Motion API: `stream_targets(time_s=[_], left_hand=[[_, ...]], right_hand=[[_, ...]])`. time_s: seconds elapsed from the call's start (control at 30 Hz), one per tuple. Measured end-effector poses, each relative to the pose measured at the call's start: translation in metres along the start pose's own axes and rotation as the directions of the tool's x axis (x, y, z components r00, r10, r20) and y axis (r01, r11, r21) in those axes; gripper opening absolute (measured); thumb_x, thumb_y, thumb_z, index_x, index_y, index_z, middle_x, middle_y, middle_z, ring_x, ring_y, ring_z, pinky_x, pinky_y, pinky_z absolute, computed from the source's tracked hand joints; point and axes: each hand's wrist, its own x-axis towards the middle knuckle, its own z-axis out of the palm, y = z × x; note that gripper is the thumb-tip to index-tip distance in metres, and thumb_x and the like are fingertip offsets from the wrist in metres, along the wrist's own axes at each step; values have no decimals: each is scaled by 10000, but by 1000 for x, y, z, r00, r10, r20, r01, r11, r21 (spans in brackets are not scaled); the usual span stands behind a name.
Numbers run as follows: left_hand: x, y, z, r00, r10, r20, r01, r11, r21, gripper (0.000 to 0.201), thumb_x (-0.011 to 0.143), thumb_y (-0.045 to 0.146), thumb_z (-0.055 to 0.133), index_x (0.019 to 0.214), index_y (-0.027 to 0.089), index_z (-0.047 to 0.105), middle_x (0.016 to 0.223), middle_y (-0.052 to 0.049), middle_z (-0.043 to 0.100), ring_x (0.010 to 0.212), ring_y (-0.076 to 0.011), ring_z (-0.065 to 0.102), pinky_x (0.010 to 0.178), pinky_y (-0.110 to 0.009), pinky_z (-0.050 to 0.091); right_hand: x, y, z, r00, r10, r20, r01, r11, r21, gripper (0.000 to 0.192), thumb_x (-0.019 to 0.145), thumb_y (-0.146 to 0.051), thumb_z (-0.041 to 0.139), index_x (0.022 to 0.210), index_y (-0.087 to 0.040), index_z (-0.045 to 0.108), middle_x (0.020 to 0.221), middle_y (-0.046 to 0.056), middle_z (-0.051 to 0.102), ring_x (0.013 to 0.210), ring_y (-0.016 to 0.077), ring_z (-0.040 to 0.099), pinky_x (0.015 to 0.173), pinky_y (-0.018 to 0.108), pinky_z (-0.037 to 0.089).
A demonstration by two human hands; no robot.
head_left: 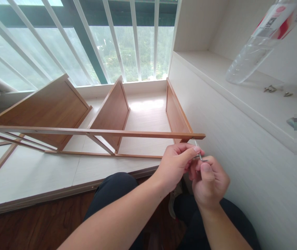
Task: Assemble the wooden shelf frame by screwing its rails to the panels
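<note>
A: Your left hand (173, 166) and right hand (211, 182) both pinch a thin, bent metal key (200, 157) — whether it's seated in anything, I can't tell.
B: It reaches toward the right end of your wooden frame (143, 133), just beyond both hands.
A: Three panels (109, 116) already look in place.
B: The fastening there seems unfinished — and small metal pieces (270, 89) lie loose on your right ledge (253, 99).

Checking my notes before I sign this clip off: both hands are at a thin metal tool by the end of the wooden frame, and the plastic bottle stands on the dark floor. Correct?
Not quite: the plastic bottle stands on the white ledge at the right, as the head view shows. The rest of your note holds.
</note>
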Motion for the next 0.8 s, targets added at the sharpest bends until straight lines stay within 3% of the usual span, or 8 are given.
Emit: stream_targets(time_s=[0.23,0.8], left_hand=[[1,0,-2,999,-5,-54,7,999,44,295,843,426,747,830,131,749,507,69,388,479,-60,325,480,-220,233],[3,-4,-3,999,-8,-40,9,1000,12,337,823,474,766,832,138,745,519,73,382,474,-56,315,482,-224,213]], right_hand=[[0,8,-8,992,-100,-80,76,961,-265,327,956,-425,649,722,-212,566,529,-51,516,478,133,503,505,271,434],[6,3,-4,987,-155,-40,139,955,-260,230,939,-362,686,779,-212,618,562,-46,575,481,131,544,499,255,459]])
